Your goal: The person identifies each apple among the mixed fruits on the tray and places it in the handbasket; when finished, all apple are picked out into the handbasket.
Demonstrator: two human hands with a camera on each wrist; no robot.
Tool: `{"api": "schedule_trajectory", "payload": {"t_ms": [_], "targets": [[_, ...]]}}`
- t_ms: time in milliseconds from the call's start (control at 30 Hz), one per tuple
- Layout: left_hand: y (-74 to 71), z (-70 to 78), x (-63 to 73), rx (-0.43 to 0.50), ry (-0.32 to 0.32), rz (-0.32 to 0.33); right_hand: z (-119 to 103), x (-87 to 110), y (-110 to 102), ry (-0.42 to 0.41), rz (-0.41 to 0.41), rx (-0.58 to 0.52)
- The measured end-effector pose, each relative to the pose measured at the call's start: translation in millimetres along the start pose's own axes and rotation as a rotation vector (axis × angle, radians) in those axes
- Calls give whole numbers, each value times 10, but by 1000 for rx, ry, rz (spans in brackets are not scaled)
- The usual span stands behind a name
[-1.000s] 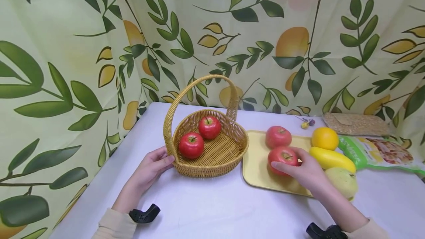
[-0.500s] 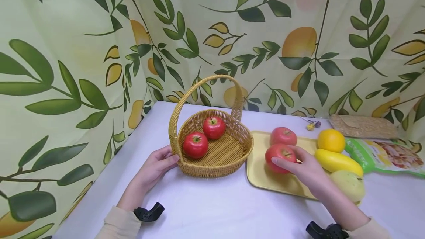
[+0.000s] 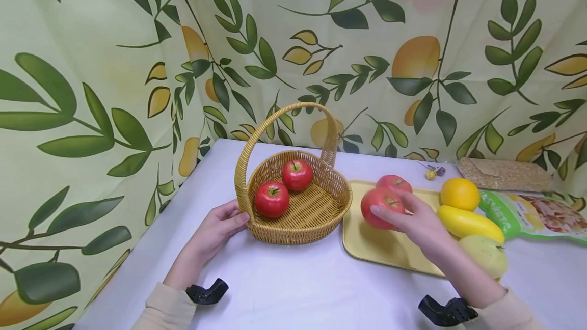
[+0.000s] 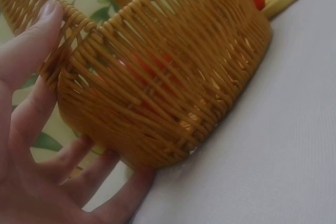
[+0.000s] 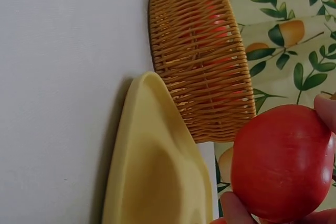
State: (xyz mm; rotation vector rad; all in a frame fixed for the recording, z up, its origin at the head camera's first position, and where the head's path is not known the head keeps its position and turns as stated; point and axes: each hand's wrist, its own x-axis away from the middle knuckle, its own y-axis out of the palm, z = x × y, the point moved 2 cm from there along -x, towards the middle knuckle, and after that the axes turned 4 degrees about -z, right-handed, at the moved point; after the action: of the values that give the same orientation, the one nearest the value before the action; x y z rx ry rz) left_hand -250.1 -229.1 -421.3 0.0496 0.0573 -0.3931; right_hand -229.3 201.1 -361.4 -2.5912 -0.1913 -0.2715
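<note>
My left hand [image 3: 219, 228] grips the left side of a wicker basket [image 3: 298, 237], thumb on the base of its arched handle and fingers around the outer wall, as the left wrist view shows. Two red apples [image 3: 272, 199] sit in the basket's left and back part. Over the yellow tray [image 3: 367, 253], my right hand [image 3: 424, 223] holds a red apple [image 3: 378, 209] between thumb and fingers. The right wrist view shows this held apple [image 5: 283, 163] raised above the tray. Behind it, another apple [image 3: 395, 182] lies on the tray, partly hidden.
On the tray's right side are an orange [image 3: 460, 194], a yellow banana-like fruit [image 3: 470, 223] and a pale green fruit [image 3: 485, 256]. Farther right lie a green printed bag [image 3: 541, 215] and a brown flat packet [image 3: 506, 173]. A patterned curtain [image 3: 344, 39] hangs behind the white table.
My right hand has lifted the apple from the tray and shifted it slightly left toward the basket. My left hand stays on the basket. The head view has turned a little left.
</note>
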Motion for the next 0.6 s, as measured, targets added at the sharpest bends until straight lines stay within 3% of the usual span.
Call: {"api": "schedule_trajectory", "payload": {"t_ms": [600], "targets": [[-6, -11, -1, -6, -14, 13, -296, -43, 51, -90, 16, -15]]}}
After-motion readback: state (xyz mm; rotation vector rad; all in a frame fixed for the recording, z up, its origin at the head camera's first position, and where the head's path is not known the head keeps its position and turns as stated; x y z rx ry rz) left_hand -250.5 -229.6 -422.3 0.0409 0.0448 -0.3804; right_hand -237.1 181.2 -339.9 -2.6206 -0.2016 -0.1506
